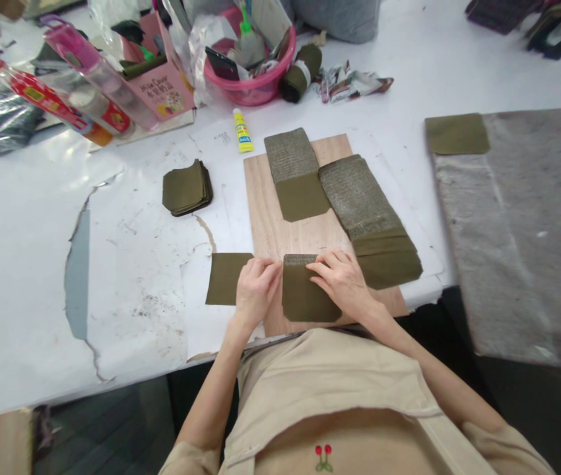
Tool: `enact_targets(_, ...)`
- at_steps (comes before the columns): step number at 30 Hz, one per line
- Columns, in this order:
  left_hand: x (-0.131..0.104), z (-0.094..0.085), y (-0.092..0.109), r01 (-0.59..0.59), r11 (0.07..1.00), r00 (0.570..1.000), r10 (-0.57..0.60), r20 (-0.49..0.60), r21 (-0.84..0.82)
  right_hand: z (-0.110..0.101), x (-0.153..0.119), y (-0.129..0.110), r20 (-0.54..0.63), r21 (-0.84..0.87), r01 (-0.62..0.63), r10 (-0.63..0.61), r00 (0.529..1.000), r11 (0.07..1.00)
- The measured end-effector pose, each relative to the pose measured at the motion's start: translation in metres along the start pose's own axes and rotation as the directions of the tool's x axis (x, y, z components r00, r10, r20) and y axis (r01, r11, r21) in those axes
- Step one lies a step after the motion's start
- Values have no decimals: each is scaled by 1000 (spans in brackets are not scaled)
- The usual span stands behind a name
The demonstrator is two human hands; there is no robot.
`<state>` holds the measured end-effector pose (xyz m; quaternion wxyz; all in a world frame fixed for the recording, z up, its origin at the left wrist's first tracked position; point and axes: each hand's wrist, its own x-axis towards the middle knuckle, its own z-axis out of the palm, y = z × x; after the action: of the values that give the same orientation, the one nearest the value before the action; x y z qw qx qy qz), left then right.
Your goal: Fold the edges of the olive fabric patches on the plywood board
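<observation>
A dark olive fabric piece [307,297] with cut corners lies on a wooden board [265,224] in front of me. A narrow grey speckled strip shows along its top edge. My right hand [342,280] has its fingertips and thumb on that piece at the upper right, gripping the edge strip. Just left of the piece, my left hand [258,284] is closed in a pinch; what its fingers hold is hidden. Under its wrist side lies another olive fabric piece [224,280]. Two grey-backed olive stacks [303,198] [364,198] rest farther up the board.
A small olive fabric stack [184,188] sits to the left. Behind it are a yellow glue tube [242,132], a pink basin [251,95], bottles [107,86] and a pink box [162,82]. A grey slab [523,244] stands at right. The white table covering [132,277] is torn.
</observation>
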<state>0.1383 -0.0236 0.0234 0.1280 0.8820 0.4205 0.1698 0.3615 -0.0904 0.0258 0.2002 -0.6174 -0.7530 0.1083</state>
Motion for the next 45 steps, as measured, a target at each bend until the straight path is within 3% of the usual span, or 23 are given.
enact_targets(4, 16, 10, 9, -77, 994, 995, 71, 71, 80, 6, 11, -8, -7, 2, -24, 24, 1000, 1000)
enact_targets(13, 16, 13, 6, -47, 994, 994, 37, 103, 101, 17, 20, -15, 6, 24, -102, 102, 995, 994)
enact_targets(23, 17, 16, 2, -28, 997, 993, 20, 112, 74, 24, 11, -11, -146, 73, 43, -32, 989, 996)
enact_targets(30, 20, 16, 1, 25, 997, 998, -21, 65, -69, 26, 7, -11, -174, 97, 67, -50, 983, 993)
enact_targets(36, 31, 7, 4, -148, 988, 969, 151, 196, -33, 30, 7, -8, -200, 104, 79, -57, 978, 991)
enact_targets(45, 50, -2, 5, -155, 985, 932, 170, 319, -72, 21, 0, 3, -155, 87, 67, -53, 987, 994)
